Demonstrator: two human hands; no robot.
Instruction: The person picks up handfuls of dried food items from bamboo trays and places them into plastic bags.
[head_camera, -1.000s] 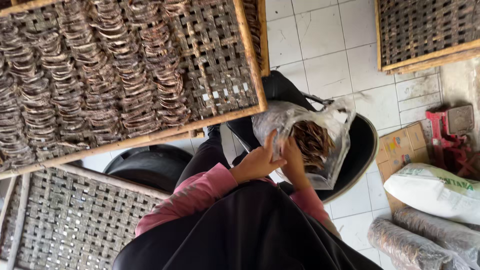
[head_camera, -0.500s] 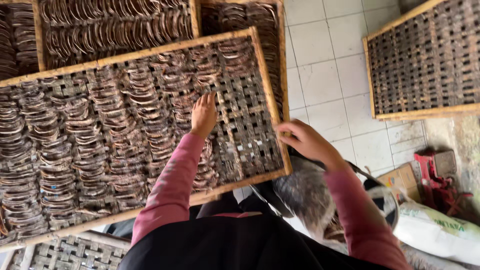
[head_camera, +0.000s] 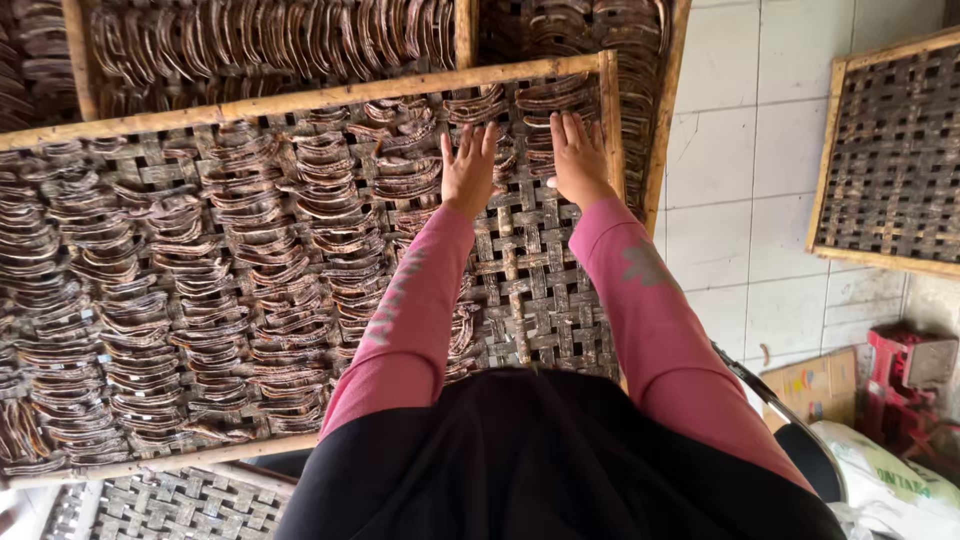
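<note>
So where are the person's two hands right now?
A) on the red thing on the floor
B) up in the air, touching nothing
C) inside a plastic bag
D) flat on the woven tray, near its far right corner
D: the left hand and the right hand both lie palm-down, fingers spread, on the woven tray among the curved brown strips.

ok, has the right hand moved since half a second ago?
Yes. The right hand went from the tray's near right edge up toward its far right corner, and lies flat on the tray beside the left hand.
</note>
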